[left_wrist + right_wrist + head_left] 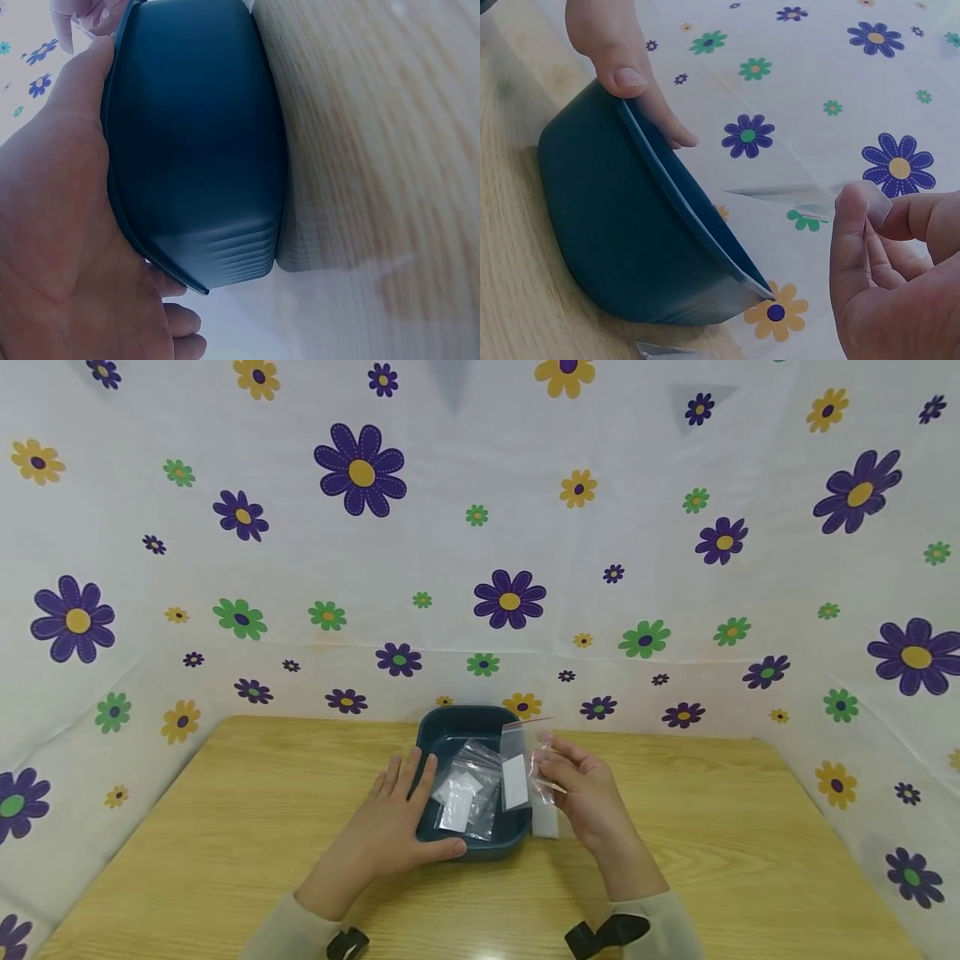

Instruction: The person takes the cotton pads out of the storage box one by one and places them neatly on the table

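A dark teal plastic bin (480, 852) stands on the table, with several small clear zip bags (468, 797) holding white pieces inside it. My left hand (390, 822) lies over the bin's left rim, fingers spread and straight, thumb along the near edge. Between thumb and fingers, my right hand (592, 789) pinches a clear zip bag (514, 781) with a white piece in it, above the bin's right side. In the right wrist view that bag (795, 196) appears edge-on, apart from the rim. Another small bag (545, 825) lies on the table just right of the bin, partly hidden.
The light wooden table (750, 852) reaches out on both sides of the bin. A white cloth (645, 568) printed with flowers hangs behind it and at both sides. Dark straps (622, 931) circle both wrists over pale sleeves.
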### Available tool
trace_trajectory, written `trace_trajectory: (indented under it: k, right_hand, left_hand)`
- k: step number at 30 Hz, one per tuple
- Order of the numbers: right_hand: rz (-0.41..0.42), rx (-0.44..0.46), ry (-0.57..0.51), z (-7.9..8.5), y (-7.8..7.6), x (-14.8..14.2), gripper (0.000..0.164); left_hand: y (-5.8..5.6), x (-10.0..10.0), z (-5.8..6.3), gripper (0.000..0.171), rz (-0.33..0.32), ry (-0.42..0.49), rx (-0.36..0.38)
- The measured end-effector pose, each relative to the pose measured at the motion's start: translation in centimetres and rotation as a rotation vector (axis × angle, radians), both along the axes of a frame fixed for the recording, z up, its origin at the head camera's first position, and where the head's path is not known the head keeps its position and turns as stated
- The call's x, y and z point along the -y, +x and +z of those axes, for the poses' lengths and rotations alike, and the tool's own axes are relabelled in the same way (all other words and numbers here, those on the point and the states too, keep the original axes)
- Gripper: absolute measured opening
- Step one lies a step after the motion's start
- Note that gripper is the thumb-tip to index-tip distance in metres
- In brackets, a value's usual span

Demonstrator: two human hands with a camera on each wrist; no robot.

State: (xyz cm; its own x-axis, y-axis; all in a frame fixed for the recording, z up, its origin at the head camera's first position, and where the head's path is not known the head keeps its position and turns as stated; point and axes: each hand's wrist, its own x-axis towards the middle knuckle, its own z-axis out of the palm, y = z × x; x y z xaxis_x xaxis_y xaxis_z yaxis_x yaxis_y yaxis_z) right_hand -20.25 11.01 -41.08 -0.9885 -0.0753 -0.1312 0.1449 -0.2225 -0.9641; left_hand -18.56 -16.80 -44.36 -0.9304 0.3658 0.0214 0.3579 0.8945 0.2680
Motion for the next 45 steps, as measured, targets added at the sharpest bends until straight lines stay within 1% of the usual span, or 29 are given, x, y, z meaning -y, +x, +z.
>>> trace_trajectory:
  k: [6,12,22,29,35,40,45]
  right_hand:
    - [-0.004,-0.001,-0.017,0.1,-0.2,-0.8,0.043]
    - [0.011,-0.016,0.004,0.2,-0.4,-1.7,0.045]
    - [-0.026,0.008,0.011,0.6,-0.6,-3.2,0.043]
    - [-0.054,0.031,0.01,0.9,-0.6,-4.5,0.047]
    - [-0.086,0.044,0.005,0.9,-0.6,-5.7,0.048]
    - [-0.103,0.041,-0.017,1.0,-0.5,-6.4,0.045]
    - [-0.118,0.051,-0.044,1.0,-0.6,-6.9,0.036]
  left_hand:
    - [0.1,0.0,-0.2,0.122,0.001,0.008,0.01]
    - [0.0,0.0,-0.3,0.122,0.005,0.01,0.006]
    - [-0.2,0.0,-0.3,0.123,-0.001,0.007,-0.01]
    - [-0.3,0.0,-0.2,0.124,-0.005,0.001,-0.007]
    - [-0.3,0.0,-0.3,0.124,-0.007,0.0,0.001]
    - [-0.2,-0.1,-0.3,0.123,-0.005,0.003,0.003]
    - [-0.2,-0.1,-0.2,0.123,-0.006,0.005,0.003]
